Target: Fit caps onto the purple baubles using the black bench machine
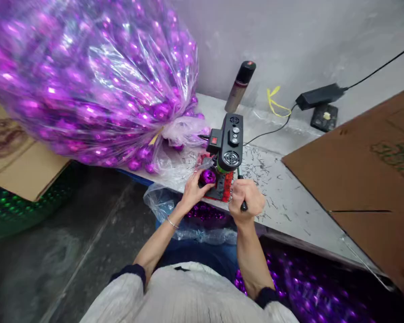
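My left hand [193,192] grips a shiny purple ball [208,176] and holds it under the head of a small black bench machine [229,142] on a red base [225,186]. My right hand [246,198] is closed in a fist round the machine's black lever handle [243,205], just right of the base. The machine has a red switch and several buttons on top.
A huge clear bag of purple balls [87,80] lies at the left on the grey table [289,197]. More purple balls fill a bag in my lap [205,215] and a bin at lower right [309,287]. Cardboard [366,179] leans at right. A spray can [239,86] and a power adapter [319,96] stand by the wall.
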{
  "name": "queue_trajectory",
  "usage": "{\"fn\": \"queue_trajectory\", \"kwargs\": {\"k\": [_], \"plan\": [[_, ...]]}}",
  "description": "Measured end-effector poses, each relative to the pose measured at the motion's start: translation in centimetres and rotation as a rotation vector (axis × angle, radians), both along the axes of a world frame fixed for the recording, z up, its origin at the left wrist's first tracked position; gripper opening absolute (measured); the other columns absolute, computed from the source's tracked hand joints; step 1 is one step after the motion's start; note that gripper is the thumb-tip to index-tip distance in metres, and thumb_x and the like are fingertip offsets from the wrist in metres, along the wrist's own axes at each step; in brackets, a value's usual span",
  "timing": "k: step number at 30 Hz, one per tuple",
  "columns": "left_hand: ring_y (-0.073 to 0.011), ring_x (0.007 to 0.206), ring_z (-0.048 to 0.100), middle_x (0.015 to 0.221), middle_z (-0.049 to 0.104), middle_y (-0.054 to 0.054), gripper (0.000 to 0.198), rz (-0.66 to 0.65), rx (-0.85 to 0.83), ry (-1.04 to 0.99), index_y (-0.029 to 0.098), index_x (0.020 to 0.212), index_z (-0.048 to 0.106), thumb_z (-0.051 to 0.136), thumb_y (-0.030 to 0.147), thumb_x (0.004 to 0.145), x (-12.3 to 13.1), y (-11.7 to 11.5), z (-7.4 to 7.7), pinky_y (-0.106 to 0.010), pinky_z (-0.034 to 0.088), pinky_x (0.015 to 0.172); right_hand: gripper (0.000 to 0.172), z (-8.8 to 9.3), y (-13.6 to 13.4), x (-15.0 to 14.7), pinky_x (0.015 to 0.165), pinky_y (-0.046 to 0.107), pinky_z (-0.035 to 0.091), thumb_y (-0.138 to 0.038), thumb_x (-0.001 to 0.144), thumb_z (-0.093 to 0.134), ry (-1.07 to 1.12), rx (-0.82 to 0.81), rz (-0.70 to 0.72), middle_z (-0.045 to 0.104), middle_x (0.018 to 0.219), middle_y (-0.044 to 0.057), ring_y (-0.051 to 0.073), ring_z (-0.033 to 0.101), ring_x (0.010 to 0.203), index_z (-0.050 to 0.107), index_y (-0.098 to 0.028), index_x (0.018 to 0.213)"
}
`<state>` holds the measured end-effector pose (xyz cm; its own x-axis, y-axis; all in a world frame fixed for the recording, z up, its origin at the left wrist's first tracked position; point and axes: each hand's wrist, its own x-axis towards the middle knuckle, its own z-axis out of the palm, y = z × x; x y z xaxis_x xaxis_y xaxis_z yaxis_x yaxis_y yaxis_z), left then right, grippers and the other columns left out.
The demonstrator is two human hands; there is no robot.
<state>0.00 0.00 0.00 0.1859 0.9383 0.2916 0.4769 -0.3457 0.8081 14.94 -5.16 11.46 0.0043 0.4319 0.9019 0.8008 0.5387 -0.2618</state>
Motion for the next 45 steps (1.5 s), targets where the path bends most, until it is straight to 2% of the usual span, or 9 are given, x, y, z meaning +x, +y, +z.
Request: {"fn": "queue_trajectory", "kwargs": {"k": [10, 19, 23, 27, 33, 40, 45], "plan": [[-0.033, 0.122, 0.064, 0.129, 0.068, -0.015, 0.06, -0.119, 0.074, 0.103, 0.019, 0.135, 0.061, 0.08, 0.045, 0.084, 0.2, 0.8, 0.2, -0.054, 0.051, 0.107, 0.022, 0.0, -0.3, 0.0, 0.056, 0.025, 0.042, -0.011, 0.095, 0.049, -0.001, -0.018, 0.007, 0.062, 0.067, -0.001, 0.011, 0.057, 0.059, 0.05, -0.023, 0.077], [-0.0308, 0.132, 0.061, 0.14, 0.067, -0.013, 0.069, -0.131, 0.032, -0.072, 0.024, 0.142, 0.059, 0.082, 0.049, 0.082, 1.2, 1.1, -1.5, -0.05, 0.047, 0.114, 0.022, -0.4, -0.6, -0.2, 0.058, 0.025, 0.042, -0.011, 0.096, 0.048, 0.032, -0.042, 0.017, 0.061, 0.069, 0.0, 0.012, 0.056, 0.061, 0.05, -0.023, 0.077], [-0.0315, 0.131, 0.063, 0.139, 0.067, -0.014, 0.072, -0.14, 0.025, -0.078, 0.023, 0.143, 0.059, 0.083, 0.051, 0.08, 1.1, 1.1, -2.1, -0.05, 0.048, 0.113, 0.023, -1.3, -0.7, -0.3, 0.06, 0.025, 0.044, -0.013, 0.097, 0.046, 0.055, -0.048, 0.02, 0.061, 0.07, 0.0, 0.012, 0.055, 0.062, 0.05, -0.023, 0.077], [-0.032, 0.131, 0.063, 0.14, 0.067, -0.015, 0.074, -0.138, 0.031, -0.051, 0.022, 0.143, 0.058, 0.082, 0.053, 0.08, 1.0, 1.1, -2.4, -0.05, 0.048, 0.112, 0.024, -3.1, -0.7, -0.6, 0.06, 0.027, 0.044, -0.016, 0.099, 0.044, 0.086, -0.031, 0.031, 0.06, 0.069, 0.0, 0.012, 0.053, 0.06, 0.05, -0.023, 0.077], [-0.0316, 0.13, 0.064, 0.139, 0.067, -0.015, 0.073, -0.133, 0.06, -0.045, 0.023, 0.143, 0.057, 0.081, 0.054, 0.081, 1.0, 0.9, -2.3, -0.05, 0.05, 0.111, 0.03, -5.5, -0.4, -0.7, 0.069, 0.032, 0.048, -0.021, 0.102, 0.038, 0.132, 0.025, -0.005, 0.06, 0.07, -0.001, 0.013, 0.053, 0.06, 0.048, -0.023, 0.074], [-0.0312, 0.129, 0.065, 0.138, 0.068, -0.015, 0.072, -0.129, 0.079, -0.049, 0.023, 0.141, 0.058, 0.081, 0.054, 0.081, 1.1, 0.9, -2.4, -0.05, 0.05, 0.11, 0.031, -6.6, -0.3, -0.9, 0.071, 0.033, 0.051, -0.024, 0.105, 0.035, 0.151, 0.042, -0.016, 0.059, 0.07, -0.002, 0.012, 0.059, 0.061, 0.047, -0.024, 0.076], [-0.031, 0.129, 0.065, 0.137, 0.068, -0.015, 0.072, -0.128, 0.083, -0.056, 0.022, 0.14, 0.059, 0.083, 0.052, 0.08, 1.2, 1.1, -2.6, -0.049, 0.051, 0.11, 0.031, -6.9, 0.0, -0.8, 0.064, 0.031, 0.049, -0.028, 0.106, 0.034, 0.177, 0.042, 0.035, 0.057, 0.072, -0.001, 0.013, 0.061, 0.062, 0.047, -0.024, 0.077]]}}
